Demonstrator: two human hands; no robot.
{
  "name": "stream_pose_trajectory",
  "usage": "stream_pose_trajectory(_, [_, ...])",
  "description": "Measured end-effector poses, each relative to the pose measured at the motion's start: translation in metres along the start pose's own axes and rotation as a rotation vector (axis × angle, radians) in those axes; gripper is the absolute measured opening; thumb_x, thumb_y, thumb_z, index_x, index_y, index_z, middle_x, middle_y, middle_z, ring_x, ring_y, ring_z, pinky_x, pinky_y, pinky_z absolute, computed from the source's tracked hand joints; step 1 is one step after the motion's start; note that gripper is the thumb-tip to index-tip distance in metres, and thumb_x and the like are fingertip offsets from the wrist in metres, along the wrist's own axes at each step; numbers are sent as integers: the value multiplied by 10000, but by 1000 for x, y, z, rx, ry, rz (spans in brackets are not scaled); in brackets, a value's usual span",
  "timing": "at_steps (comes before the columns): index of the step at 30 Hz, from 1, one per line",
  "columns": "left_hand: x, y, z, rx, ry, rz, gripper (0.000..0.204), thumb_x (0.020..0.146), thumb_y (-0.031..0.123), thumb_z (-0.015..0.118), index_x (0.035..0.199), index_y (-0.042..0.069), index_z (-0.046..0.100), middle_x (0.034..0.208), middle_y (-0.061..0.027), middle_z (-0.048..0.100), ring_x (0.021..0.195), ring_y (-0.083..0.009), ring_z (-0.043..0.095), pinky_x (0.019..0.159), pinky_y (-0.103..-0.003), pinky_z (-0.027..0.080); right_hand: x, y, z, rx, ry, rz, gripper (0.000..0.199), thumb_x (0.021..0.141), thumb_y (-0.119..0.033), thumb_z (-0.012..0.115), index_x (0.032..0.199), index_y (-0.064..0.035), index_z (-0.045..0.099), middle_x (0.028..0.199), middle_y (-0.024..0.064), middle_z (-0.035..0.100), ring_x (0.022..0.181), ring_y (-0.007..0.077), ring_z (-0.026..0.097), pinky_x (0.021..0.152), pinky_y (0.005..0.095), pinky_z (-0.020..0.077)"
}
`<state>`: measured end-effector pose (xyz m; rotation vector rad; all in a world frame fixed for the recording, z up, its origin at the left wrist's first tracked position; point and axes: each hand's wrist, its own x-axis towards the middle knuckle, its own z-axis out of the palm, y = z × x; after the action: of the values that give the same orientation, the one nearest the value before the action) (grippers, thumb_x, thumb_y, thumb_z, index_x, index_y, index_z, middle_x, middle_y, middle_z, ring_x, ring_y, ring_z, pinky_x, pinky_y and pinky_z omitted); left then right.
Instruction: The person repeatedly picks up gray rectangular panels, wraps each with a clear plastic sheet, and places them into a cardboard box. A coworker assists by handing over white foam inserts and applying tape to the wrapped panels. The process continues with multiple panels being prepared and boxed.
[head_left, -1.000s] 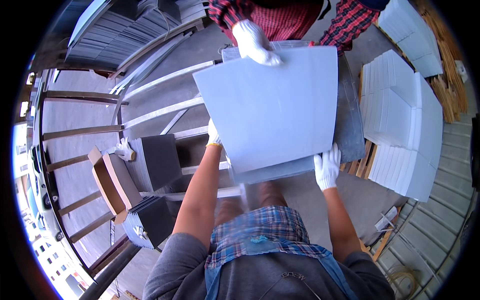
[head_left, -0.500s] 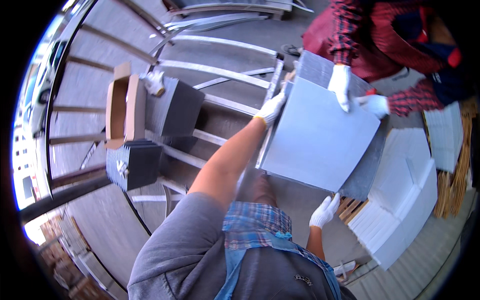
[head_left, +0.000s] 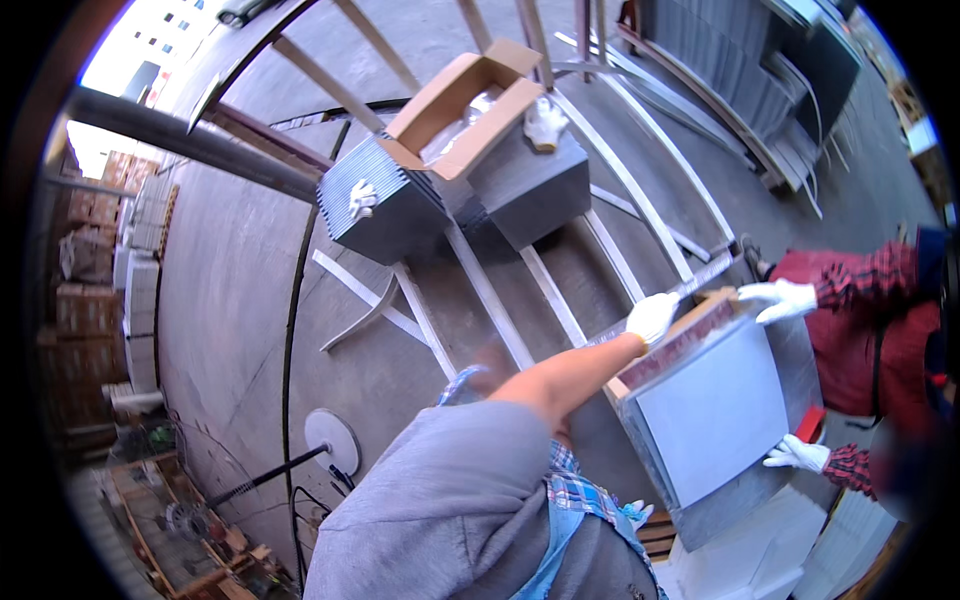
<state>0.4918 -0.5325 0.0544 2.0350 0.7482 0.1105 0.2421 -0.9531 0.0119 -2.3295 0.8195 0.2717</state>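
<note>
My left hand [head_left: 652, 318], in a white glove, is closed at the left edge of a bench-high stack, by a wooden strip [head_left: 706, 314]; what its fingers hold is hidden. A light grey sheet [head_left: 715, 410] lies on a larger darker grey slab [head_left: 800, 368] on that stack. My right hand [head_left: 638, 514] barely shows as a bit of white beside my blue apron, its fingers unreadable. Across the stack, a co-worker's gloved hand [head_left: 780, 298] touches the far corner, and their other gloved hand [head_left: 797, 453] is at the sheet's right edge, near a red object [head_left: 811, 424].
Metal rails [head_left: 490, 295] form a low rack left of the stack. On it stand dark panel stacks [head_left: 385, 205], an open cardboard box [head_left: 450, 110] and loose white gloves [head_left: 362, 198]. White blocks [head_left: 740, 550] sit close on the right. A round-based stand [head_left: 332, 443] stands at lower left.
My view has swung left, so the rack and stack appear farther right. The co-worker's hands have spread from the sheet's top to its edges. My right hand has drawn in toward my apron.
</note>
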Motion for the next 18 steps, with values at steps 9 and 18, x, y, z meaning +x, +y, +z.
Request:
stream_pose_trajectory(9, [29, -74, -332, 103, 700, 115, 263, 932, 310, 628, 818, 81, 687, 819, -164, 672, 796, -363, 664, 698, -444, 513, -57, -80, 54, -605, -440, -247, 714, 990, -571, 465, 1495, -67, 443, 1518, 194, 459, 1396, 342, 438, 1155, 395, 343])
stream_pose_trajectory(18, [127, -237, -516, 444, 439, -419, 475, 867, 462, 593, 1133, 88, 715, 1156, -200, 696, 1095, -375, 653, 967, -445, 502, -120, -195, 107, -564, -691, -405, 612, 987, -477, 531, 1422, -46, 522, 1422, 189, 552, 1323, 338, 509, 1118, 398, 380])
